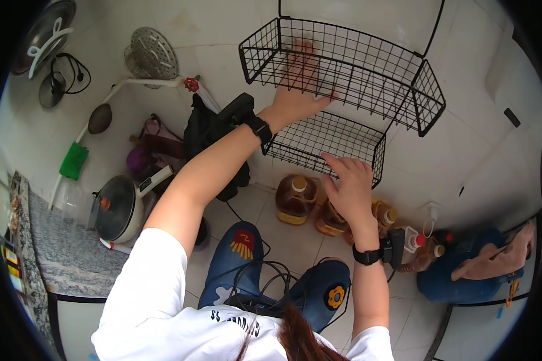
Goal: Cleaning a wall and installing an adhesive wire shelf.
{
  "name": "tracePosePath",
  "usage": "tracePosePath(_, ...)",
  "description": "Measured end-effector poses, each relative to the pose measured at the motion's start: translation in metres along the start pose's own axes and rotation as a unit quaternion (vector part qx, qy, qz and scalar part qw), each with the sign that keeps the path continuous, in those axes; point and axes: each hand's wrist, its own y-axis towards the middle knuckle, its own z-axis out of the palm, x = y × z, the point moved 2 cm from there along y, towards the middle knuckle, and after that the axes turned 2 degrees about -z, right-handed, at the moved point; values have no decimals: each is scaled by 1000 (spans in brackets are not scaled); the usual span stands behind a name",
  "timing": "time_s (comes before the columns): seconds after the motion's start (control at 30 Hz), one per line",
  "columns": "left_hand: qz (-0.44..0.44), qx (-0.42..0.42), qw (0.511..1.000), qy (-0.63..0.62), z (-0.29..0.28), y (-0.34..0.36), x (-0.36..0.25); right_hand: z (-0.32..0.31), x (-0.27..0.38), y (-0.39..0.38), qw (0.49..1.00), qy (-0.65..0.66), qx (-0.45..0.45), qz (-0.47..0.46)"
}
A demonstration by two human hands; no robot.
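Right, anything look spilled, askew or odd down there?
The thin black cable stands out: loose, tangled loops across the person's blue-clad legs could snag. I see no spill; the black wire-mesh rack looks slanted, perhaps just lens distortion.

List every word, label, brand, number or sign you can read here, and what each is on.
White shirt: dark lettering, upside down and creased; not copied out.
Red trouser patch: small yellow mark, unclear.
Colourful items at the left edge: too small to read.
Bottles: any print too blurred.
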Motion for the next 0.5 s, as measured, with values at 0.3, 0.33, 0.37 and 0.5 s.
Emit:
tracePosePath(0.3, -173, 203, 936, -229, -24, 11, 12, -2, -7, 0, 1000, 7, 0, 6)
tracePosePath(0.33, -172, 206, 935, -231, -25, 10, 10, -2, -7, 0, 1000, 8, 2, 9)
tracePosePath(0.37, -181, 196, 934, -236, -26, 10, 6, -2, -8, 0, 1000, -4, 2, 14)
tracePosePath(0.5, -221, 153, 929, -254, -34, 11, -5, 0, -7, -1, 1000, -21, -1, 20)
